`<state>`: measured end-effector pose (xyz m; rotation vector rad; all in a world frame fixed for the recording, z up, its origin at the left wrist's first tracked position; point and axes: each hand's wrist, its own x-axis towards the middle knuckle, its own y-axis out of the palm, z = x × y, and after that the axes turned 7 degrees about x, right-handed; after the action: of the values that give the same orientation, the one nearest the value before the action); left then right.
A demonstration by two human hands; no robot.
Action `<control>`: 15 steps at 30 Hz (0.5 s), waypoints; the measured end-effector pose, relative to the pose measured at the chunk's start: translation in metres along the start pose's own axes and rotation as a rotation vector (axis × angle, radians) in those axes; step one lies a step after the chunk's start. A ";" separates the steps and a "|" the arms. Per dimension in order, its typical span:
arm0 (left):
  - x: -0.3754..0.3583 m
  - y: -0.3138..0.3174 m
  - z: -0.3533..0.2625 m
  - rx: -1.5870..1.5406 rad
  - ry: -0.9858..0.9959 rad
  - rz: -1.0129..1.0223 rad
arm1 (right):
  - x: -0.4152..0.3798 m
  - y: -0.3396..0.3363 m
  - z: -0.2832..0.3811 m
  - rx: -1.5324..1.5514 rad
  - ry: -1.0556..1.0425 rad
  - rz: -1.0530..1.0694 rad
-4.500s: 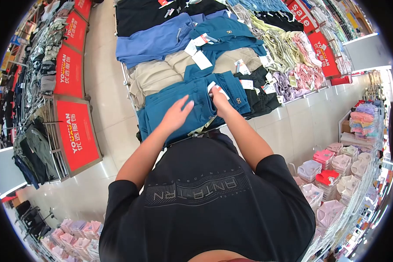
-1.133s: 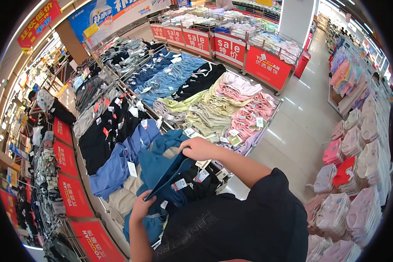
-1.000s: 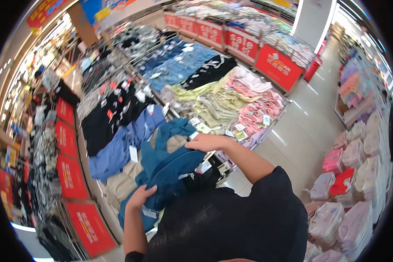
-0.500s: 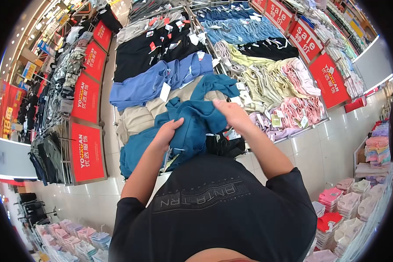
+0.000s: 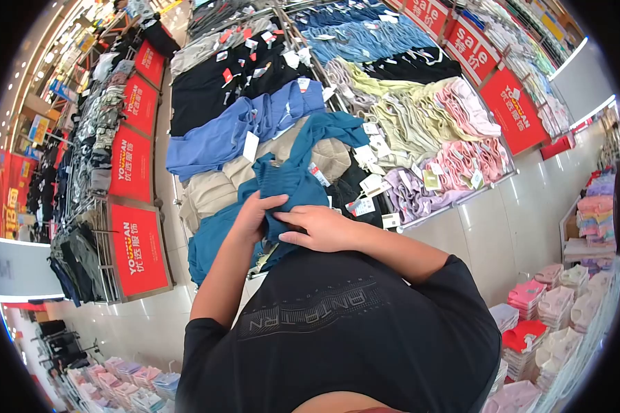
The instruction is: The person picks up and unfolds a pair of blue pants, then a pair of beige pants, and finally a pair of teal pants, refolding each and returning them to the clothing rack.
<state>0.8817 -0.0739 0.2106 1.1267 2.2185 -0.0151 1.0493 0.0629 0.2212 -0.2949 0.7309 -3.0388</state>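
Observation:
A pair of teal pants (image 5: 289,180) lies bunched in front of my body, one long part stretching toward the upper right over the display. My left hand (image 5: 256,215) grips its near left edge, fingers curled over the cloth. Close beside it, my right hand (image 5: 317,228) pinches the same gathered cloth, thumb below and fingers on top. More teal cloth (image 5: 210,241) lies to the left, beneath my left forearm. Beige pants (image 5: 217,186) lie partly covered behind it, with blue pants (image 5: 210,141) farther back. Black clothing (image 5: 355,182) with white tags lies to the right.
Folded pastel clothes (image 5: 420,117) and jeans (image 5: 372,41) fill the right rack. Black pants (image 5: 207,89) lie farther back on the left. Red sign boards (image 5: 138,251) line a rack across the left aisle. Stacked clothes (image 5: 530,303) stand at lower right.
My right hand has moved left and down, from the right part of the pants to beside my left hand. The cloth between my hands is now gathered narrower.

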 end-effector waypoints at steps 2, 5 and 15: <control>0.000 -0.014 -0.003 -0.021 -0.043 -0.096 | -0.001 -0.006 0.002 0.173 0.062 -0.013; -0.017 -0.016 -0.027 -0.184 0.187 -0.113 | -0.006 -0.005 -0.018 0.172 0.224 0.019; -0.104 0.048 -0.078 -0.481 0.573 -0.037 | 0.079 0.062 -0.119 -0.275 -0.469 -0.260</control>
<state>0.9193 -0.0959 0.3422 0.8843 2.5234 0.8767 0.9475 0.0576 0.1033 -1.1383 1.1311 -2.8904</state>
